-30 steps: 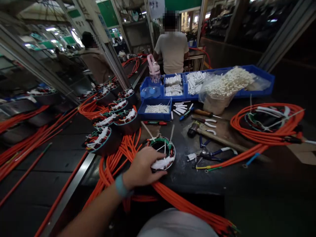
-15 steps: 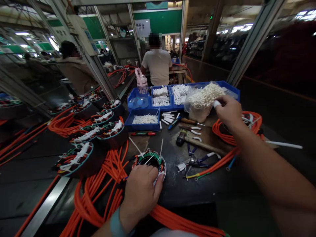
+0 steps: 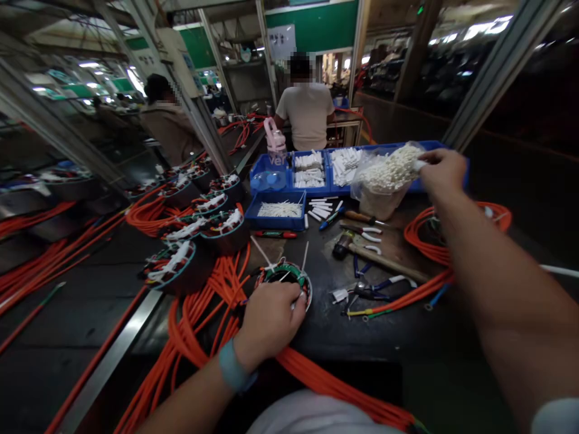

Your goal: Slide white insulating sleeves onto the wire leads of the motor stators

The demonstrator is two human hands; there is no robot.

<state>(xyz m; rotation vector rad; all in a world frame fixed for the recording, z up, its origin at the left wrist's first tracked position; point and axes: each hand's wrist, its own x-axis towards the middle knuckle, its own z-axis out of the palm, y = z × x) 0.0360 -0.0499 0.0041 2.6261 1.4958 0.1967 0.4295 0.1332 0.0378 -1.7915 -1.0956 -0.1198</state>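
My left hand [image 3: 269, 320] lies closed over the near rim of a round wound coil [image 3: 289, 275] with green edging, white ties and orange cables [image 3: 203, 313] trailing from it. My right hand [image 3: 443, 170] reaches far right to a clear bag of small white pieces [image 3: 384, 175]. Its fingers pinch at the bag's top edge, with a white tip showing between them.
Blue bins [image 3: 312, 169] of white sleeves stand behind. A hammer [image 3: 375, 256], pliers [image 3: 375, 288], a screwdriver [image 3: 357, 216] and a marker [image 3: 274, 234] lie on the dark bench. More coils [image 3: 176, 260] line the left; another orange cable loop [image 3: 434, 241] lies right. Two people stand beyond.
My right hand came into view from the right and has moved up to the bag's top edge. My left hand stayed on the coil.
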